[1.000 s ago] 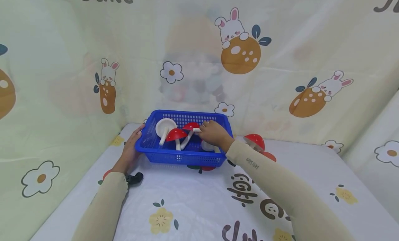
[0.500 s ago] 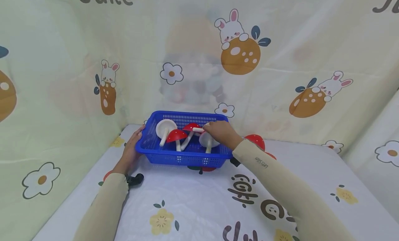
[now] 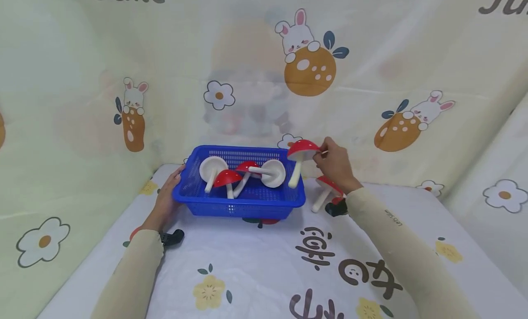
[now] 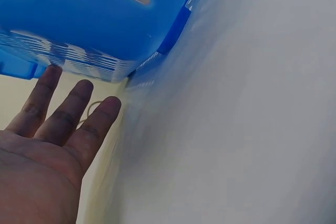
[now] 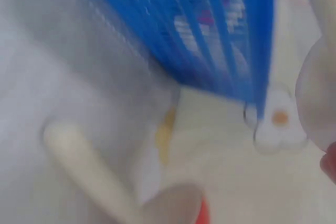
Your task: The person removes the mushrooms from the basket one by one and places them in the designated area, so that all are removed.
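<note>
My right hand (image 3: 335,163) pinches the cap edge of a toy mushroom (image 3: 303,148) with a white-spotted red cap and pale stem, lifted above the basket's right rim. Its stem points down. In the right wrist view, only part of this mushroom (image 5: 315,95) and a fingertip show. Several similar mushrooms lie in the blue plastic basket (image 3: 237,209), some with white undersides up. At the basket's left side rests my left hand (image 3: 165,200); in the left wrist view its fingers (image 4: 92,129) are straight and spread close to the wall.
On the cloth right of the basket lies another mushroom (image 3: 323,197), with a further red cap (image 3: 338,200) partly hidden behind the right wrist. A patterned curtain (image 3: 247,57) stands close behind the basket. The tablecloth (image 3: 247,255) stretches in front.
My right hand has come out of the basket, moving up and right with a mushroom. Inside, a white-stemmed mushroom now lies underside up at the right. My left hand stays at the basket.
</note>
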Motion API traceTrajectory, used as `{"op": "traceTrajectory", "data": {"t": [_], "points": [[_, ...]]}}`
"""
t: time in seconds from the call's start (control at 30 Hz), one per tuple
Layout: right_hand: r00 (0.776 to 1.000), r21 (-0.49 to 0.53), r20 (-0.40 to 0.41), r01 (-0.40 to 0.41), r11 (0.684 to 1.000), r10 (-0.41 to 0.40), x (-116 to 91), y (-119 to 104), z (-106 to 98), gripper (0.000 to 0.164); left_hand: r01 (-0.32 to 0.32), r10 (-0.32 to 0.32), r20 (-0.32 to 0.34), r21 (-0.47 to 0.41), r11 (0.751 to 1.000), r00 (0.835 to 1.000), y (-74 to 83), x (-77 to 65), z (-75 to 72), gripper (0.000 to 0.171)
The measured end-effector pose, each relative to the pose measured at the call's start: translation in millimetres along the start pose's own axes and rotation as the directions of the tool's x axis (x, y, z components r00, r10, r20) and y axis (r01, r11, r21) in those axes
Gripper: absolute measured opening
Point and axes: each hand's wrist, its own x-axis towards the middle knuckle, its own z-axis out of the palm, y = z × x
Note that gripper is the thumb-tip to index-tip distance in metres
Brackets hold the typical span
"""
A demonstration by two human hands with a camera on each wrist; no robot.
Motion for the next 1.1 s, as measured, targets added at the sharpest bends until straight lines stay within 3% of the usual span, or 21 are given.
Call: {"op": "traceTrajectory", "data": {"t": [0.13,0.33,0.63,0.73,0.97,1.1], "points": [[0.988,0.072,-0.054,-0.14,0.988,0.144,-3.3,33.4,-23.9,0.017,-0.002,0.002,0.011,-0.002,1.0,1.0,2.6,-3.8,1.3,0.055],[0.955,0.104,-0.104,-0.269,0.958,0.279,-12.9,88.2,-50.5,0.022,0.004,-0.004,0.008,-0.018,1.0,1.0,4.9,-7.2,2.2,0.055],[0.875,0.184,-0.07,-0.461,0.868,0.479,-40.1,163.9,-58.9,0.014,0.012,-0.012,0.013,-0.034,0.999,1.0,0.8,-3.3,1.5,0.056],[0.866,0.17,-0.028,-0.487,0.857,0.498,-46.2,177.2,-55.7,0.014,0.017,-0.016,0.012,-0.032,0.999,1.0,-0.4,-3.6,1.4,0.057],[0.881,0.026,0.071,-0.47,0.882,0.468,-53.5,189.3,-51.8,0.018,-0.006,0.007,0.016,-0.028,1.0,1.0,-0.7,-3.1,0.7,0.056],[0.856,-0.014,0.13,-0.503,0.864,0.5,-57.2,193.6,-52.1,0.026,-0.019,0.02,0.017,-0.025,1.0,1.0,1.1,-3.0,0.0,0.055]]}}
